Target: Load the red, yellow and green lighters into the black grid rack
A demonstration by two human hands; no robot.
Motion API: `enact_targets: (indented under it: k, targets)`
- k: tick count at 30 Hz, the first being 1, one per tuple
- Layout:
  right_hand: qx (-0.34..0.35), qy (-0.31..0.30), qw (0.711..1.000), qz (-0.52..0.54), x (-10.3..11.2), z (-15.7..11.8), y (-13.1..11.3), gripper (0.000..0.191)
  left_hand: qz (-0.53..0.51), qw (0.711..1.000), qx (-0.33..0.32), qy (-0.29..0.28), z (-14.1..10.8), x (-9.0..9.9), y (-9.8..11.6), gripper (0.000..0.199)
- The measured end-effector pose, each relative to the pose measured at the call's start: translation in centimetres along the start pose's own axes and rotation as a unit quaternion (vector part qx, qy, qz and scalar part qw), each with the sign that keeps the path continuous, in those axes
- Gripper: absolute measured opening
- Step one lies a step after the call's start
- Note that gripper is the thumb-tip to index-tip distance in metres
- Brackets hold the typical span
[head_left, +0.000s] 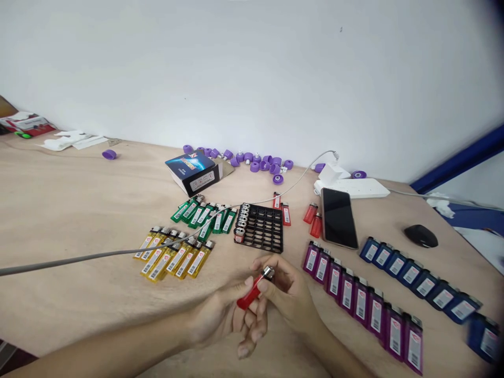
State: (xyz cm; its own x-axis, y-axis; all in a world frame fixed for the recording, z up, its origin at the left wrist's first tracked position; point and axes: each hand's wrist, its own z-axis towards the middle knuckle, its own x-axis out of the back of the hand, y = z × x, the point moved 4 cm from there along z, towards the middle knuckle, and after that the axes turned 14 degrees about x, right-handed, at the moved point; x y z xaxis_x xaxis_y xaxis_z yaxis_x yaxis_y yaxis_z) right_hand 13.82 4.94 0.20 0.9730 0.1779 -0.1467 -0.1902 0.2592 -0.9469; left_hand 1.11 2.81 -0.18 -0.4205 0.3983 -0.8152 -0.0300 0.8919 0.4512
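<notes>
Between my two hands, above the near part of the table, is a red lighter, tilted with its metal top up and to the right. My left hand pinches its lower body with the thumb. The fingers of my right hand close around its upper end. Just beyond stands a black gridded tray, with several lighters upright along its left column. Red lighters lie at the tray's right, and two more red ones lie beside the phone.
Yellow lighters and green lighters lie left of the tray; purple and blue ones on the right. A grey cable crosses the table. Behind are a box, purple caps, a phone, a power strip and a mouse.
</notes>
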Motion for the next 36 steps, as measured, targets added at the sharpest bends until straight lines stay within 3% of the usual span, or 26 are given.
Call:
enact_targets:
  k: [4, 9, 13, 17, 27, 29, 30, 34, 36]
  targets:
    - [-0.007, 0.006, 1.000, -0.016, -0.1, -0.1, 0.1, 0.026, 0.029, 0.999, -0.015, 0.026, 0.2, 0.1, -0.1, 0.056]
    - [-0.003, -0.001, 1.000, -0.009, -0.2, -0.2, 0.1, 0.023, 0.016, 0.999, -0.030, 0.040, 0.1, 0.2, 0.1, 0.049]
    - [0.007, -0.002, 1.000, -0.003, -0.2, -0.1, -0.2, 0.023, 0.070, 0.982, -0.115, 0.136, -0.1, 0.5, 0.7, 0.039]
    - [-0.018, -0.016, 1.000, -0.015, -0.1, 0.1, -0.3, 0.020, 0.195, 0.935, -0.184, 0.231, -0.5, 0.5, 0.9, 0.038]
    - [0.002, 0.089, 0.996, -0.019, 0.6, -0.2, -0.2, 0.023, 0.316, 0.907, -0.127, 0.246, -0.7, 0.4, 0.7, 0.041]
    - [0.021, 0.132, 0.990, -0.048, 1.0, 0.0, -0.6, 0.024, 0.390, 0.858, -0.163, 0.292, -1.1, 0.6, 1.2, 0.032]
    - [0.032, 0.151, 0.986, -0.066, 1.3, 0.2, -0.9, 0.024, 0.441, 0.814, -0.200, 0.322, -1.4, 0.6, 1.7, 0.027]
    - [0.071, 0.184, 0.973, -0.119, 2.5, 2.5, -1.6, 0.026, 0.594, 0.574, -0.393, 0.404, -3.4, 0.1, 3.9, 0.010]
    - [0.096, 0.180, 0.965, -0.162, 3.0, 4.3, -1.6, 0.025, 0.616, 0.489, -0.454, 0.418, -4.2, -0.1, 5.1, 0.014]
